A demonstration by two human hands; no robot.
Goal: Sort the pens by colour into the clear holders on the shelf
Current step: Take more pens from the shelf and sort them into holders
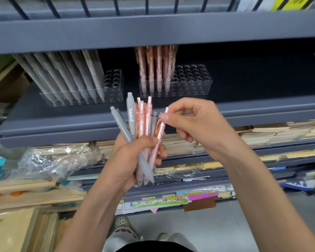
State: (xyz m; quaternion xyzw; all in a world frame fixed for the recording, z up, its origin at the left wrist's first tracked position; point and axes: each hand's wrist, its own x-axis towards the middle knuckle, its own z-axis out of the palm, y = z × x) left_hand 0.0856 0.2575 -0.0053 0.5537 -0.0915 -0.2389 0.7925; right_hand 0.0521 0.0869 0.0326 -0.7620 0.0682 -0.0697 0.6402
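My left hand (129,160) grips a mixed bundle of pens (141,131), several pink and a few grey, tips pointing down. My right hand (195,124) pinches the top of one pink pen (161,128) at the bundle's right side. On the dark shelf (62,120) behind stand two clear holders. The left holder (115,88) is filled mostly with grey pens (65,77), with free holes at its right end. The right holder (193,82) has pink pens (155,68) in its left part and many free holes to the right.
An upper shelf edge (153,31) overhangs the pen tops. Below the pen shelf lie stacks of paper goods (280,133) and crinkled plastic wrap (51,160). Wooden boards (25,193) sit at the lower left. My feet stand on the grey floor (216,226).
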